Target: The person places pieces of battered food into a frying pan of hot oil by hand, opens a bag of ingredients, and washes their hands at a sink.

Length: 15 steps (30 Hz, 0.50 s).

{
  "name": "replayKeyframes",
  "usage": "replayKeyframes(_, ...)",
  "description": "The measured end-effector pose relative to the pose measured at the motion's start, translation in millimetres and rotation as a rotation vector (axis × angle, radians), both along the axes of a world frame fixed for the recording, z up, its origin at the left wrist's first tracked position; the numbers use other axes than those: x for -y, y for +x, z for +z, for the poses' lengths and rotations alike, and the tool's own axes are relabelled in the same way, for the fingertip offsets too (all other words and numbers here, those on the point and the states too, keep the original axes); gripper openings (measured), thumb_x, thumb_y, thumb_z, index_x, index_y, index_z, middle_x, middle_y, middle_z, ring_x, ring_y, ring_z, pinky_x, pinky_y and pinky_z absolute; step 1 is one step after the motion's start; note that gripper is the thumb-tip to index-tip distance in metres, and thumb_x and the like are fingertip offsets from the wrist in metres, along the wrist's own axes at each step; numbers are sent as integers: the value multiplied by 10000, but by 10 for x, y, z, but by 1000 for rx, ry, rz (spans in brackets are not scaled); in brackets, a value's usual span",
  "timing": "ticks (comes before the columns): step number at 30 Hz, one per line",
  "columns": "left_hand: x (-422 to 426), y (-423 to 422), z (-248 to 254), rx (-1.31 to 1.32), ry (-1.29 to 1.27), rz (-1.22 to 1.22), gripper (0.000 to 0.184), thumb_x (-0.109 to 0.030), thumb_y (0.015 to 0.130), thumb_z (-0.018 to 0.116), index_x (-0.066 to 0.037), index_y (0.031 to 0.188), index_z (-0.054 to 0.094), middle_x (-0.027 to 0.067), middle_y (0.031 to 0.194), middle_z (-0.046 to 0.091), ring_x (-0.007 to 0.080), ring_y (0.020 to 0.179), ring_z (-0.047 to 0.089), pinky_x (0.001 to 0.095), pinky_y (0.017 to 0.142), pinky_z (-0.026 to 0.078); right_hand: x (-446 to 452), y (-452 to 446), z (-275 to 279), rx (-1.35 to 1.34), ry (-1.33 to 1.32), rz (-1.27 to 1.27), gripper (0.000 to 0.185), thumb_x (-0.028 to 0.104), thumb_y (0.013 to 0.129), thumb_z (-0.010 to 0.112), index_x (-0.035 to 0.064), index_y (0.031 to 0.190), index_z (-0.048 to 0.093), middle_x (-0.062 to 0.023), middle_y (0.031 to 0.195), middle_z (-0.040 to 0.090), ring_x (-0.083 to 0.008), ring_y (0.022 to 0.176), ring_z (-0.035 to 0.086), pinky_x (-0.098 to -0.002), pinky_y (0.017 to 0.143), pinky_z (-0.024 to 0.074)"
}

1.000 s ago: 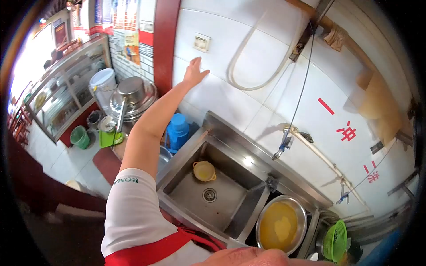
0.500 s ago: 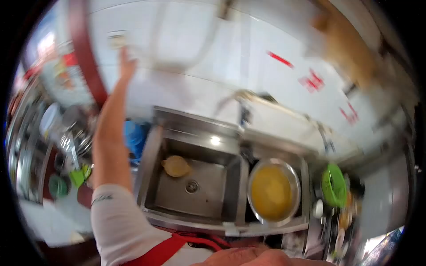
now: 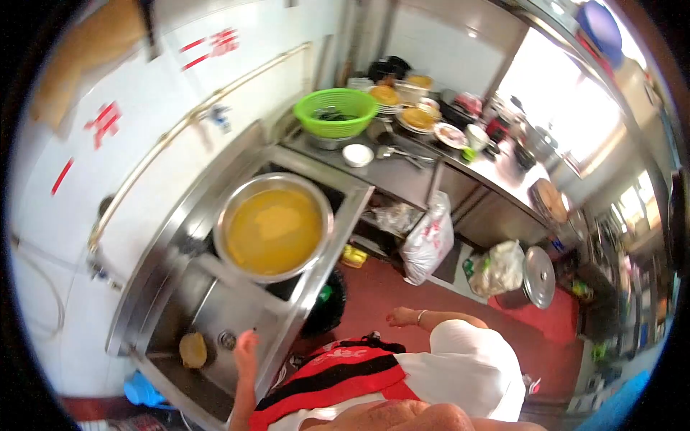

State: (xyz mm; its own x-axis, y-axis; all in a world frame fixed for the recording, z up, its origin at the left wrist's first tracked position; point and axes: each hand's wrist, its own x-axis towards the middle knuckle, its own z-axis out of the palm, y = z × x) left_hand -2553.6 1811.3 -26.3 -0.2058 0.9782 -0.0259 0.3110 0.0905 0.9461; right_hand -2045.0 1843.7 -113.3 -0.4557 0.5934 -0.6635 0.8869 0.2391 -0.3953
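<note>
My left hand (image 3: 246,350) hovers above the front edge of the steel sink (image 3: 237,305), its fingers loosely extended and nothing seen in them. A round, tan thing (image 3: 193,350) lies in the sink basin to the left of that hand, near the drain. A large metal bowl (image 3: 327,223) of cloudy yellow liquid sits over the right-hand basin, beyond my left hand. Away from the counter, my right hand (image 3: 404,317) hangs over the red floor, a band round its wrist. Its fingers look loosely apart, with no object visible.
A green colander (image 3: 336,108) and a small white bowl (image 3: 357,155) stand on the side counter. Plates of food (image 3: 419,118) and utensils crowd farther along. A white plastic bag (image 3: 429,241), a black bin (image 3: 327,305) and a lidded pot (image 3: 537,279) are low down.
The view has swung to the right. My left arm, stretched up to a small box on the wall before, is now down by the sink. My right hand has come into view.
</note>
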Motion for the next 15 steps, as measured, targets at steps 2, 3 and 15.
replayKeyframes(2, -129, 751, 23, -70, -41, -171, 230, -156, 877, 528, -3, 1037, 591, 97, 929, 629, 200, 846, 604, 303, 762, 465, 164, 499, -139, 142, -92, -75, 341, 289, 796, 537, 83, 1059, 604, -111, 881, 662, -266, 778, 635, -399, 715, 498)
replayKeyframes(3, -177, 1085, 89, -172, -34, -356, 251, -153, 862, 545, 0, 1057, 587, 117, 973, 624, 222, 870, 607, 312, 775, 468, 282, 753, -201, 134, -88, -119, 341, 289, 796, 537, 83, 1059, 604, -111, 881, 662, -266, 778, 635, -399, 715, 498)
replayKeyframes(15, -920, 4363, 248, -335, 49, -1328, 285, -173, 832, 580, -15, 1068, 588, 166, 1006, 603, 293, 892, 607, 357, 792, 476, 2212, 2751, -918, 51, -234, -1200, 291, 266, 813, 591, 77, 1028, 641, -92, 838, 666, -199, 700, 640, -323, 632, 525)
